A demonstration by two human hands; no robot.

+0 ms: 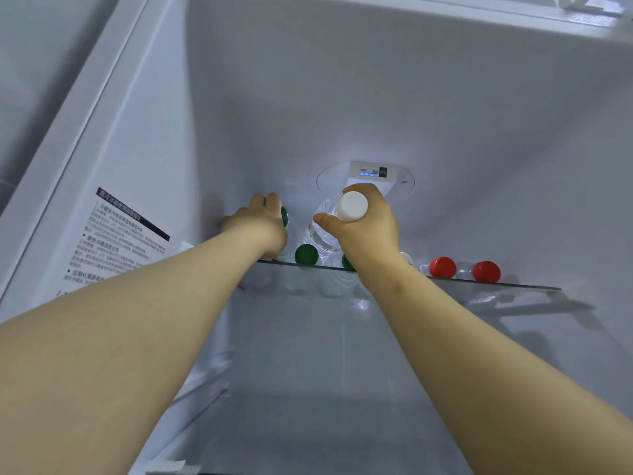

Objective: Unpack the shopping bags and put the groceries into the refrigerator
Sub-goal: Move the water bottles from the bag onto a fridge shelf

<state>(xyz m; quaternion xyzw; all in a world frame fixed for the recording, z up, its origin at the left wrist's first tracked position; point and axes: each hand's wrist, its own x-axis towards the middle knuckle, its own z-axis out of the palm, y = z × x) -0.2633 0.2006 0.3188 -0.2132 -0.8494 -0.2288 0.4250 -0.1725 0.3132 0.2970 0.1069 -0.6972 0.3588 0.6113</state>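
Both my arms reach into the open refrigerator, over its glass shelf (496,285). My right hand (368,228) grips a clear water bottle with a white cap (351,206), tilted above the shelf. My left hand (260,222) is closed on a green-capped bottle (284,217) near the shelf's left rear. Another green-capped bottle (306,255) stands between my hands, and a third green cap (347,262) peeks out beside my right wrist. Two red-capped bottles (443,267) (486,271) stand on the shelf to the right. The bottle bodies are mostly hidden below the caps.
The refrigerator's left wall carries a printed label (120,241). A control panel (373,173) with blue lights sits on the back wall behind my right hand. Below the glass shelf the compartment goes down to another shelf (308,389). An upper ledge (513,18) runs overhead.
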